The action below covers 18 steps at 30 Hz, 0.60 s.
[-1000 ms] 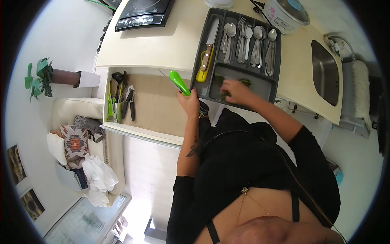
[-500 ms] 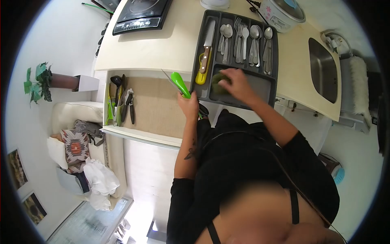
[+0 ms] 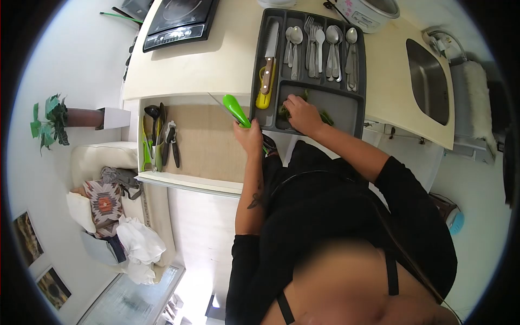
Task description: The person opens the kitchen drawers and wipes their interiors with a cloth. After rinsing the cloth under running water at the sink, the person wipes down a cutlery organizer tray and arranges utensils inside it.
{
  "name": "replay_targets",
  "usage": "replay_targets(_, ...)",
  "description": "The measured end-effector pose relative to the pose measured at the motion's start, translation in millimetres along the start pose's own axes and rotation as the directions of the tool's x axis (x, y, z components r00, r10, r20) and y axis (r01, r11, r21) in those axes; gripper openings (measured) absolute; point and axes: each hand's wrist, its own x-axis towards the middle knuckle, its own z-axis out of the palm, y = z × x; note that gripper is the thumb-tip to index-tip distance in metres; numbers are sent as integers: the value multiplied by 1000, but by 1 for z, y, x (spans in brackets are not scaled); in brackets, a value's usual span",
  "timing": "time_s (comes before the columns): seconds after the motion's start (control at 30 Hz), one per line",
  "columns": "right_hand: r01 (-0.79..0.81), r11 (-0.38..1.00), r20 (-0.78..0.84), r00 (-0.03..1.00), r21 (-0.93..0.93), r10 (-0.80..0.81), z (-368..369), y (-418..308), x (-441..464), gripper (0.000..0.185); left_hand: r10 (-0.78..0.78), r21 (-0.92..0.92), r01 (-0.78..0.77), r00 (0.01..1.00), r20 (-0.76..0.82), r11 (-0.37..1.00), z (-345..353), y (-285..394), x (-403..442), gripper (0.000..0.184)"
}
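Observation:
My left hand (image 3: 249,135) is closed at the near left corner of the grey cutlery tray (image 3: 362,116). It grips a bright green-handled utensil (image 3: 236,110), with a thin metal piece beside the handle pointing up and left; its working end is hidden. Inside the tray's wide front compartment, my right hand (image 3: 304,115) curls over a dark green crumpled thing (image 3: 326,117), which shows on both sides of the fingers. The left compartment holds a wooden-handled knife (image 3: 267,70) and a yellow-handled tool (image 3: 264,99). Forks (image 3: 311,51) and spoons (image 3: 331,54) fill the slots behind.
Left of the tray is an open drawer (image 3: 208,146) with a black ladle (image 3: 152,112) and other utensils. An induction cooker (image 3: 176,35) stands on the counter (image 3: 227,59). A rice cooker (image 3: 368,13) and sink (image 3: 428,86) are to the right.
My right hand has shifted slightly left and down in the front compartment, and more of the green thing shows around it. The view has moved a little; my left hand keeps its grip.

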Motion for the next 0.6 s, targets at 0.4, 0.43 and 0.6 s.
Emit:
replay_targets(0.4,-87,994,-31,996,-61,85,6,-2,2,27,-40,-28,41,999,32,999,0,4,3,28)
replay_targets(0.43,-89,994,-32,996,-64,87,4,2,7,27,-40,-31,41,999,35,999,1,3,2,28)
replay_targets(0.6,-42,995,-214,977,-95,20,12,19,28,19,-35,1,35,998,42,999,-2,3,4,28)
